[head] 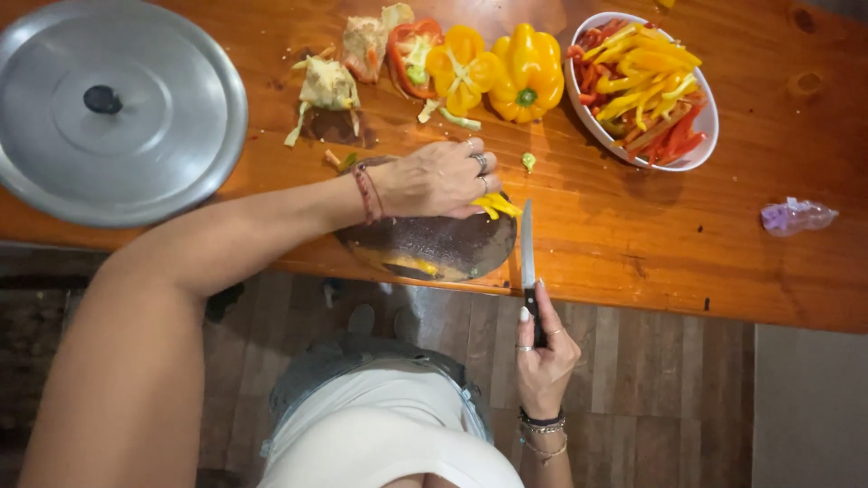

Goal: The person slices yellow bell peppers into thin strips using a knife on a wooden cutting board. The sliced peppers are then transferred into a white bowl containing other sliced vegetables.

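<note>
Nearest, at the near edge of the table (pixel 723 262), the right hand (pixel 545 352) has its grip wrapped around the black handle of a small knife (pixel 527 244), the narrow blade pointing away over the wood and lying just right of a round dark cutting board (pixel 434 248). The board hangs slightly over the table's near edge. On its far right side the left hand (pixel 440 176) presses down flat, fingers curled over a small bundle of yellow pepper strips (pixel 495 206) whose ends poke out towards the blade; the grip is closed on them. These strips look light, soft and wet, likely slippery on the skin side, so they are best pinned from above with fingertips tucked back, well clear of the edge. A loose yellow piece lies at the board's near rim. Beyond the hand, scraps of stem and seed core (pixel 327 86) litter the wood, with a tiny green bit to the right of the knuckles. Farther still sit a whole yellow bell pepper (pixel 527 72), a cut yellow half (pixel 463 65) and a red half (pixel 411 54), close together. At far right an oval white dish (pixel 701 136) holds red and yellow strips. A large metal lid (pixel 117 108) fills the far left, and a crumpled clear wrapper (pixel 796 215) rests alone at right. Nothing stands between blade and strips.
</note>
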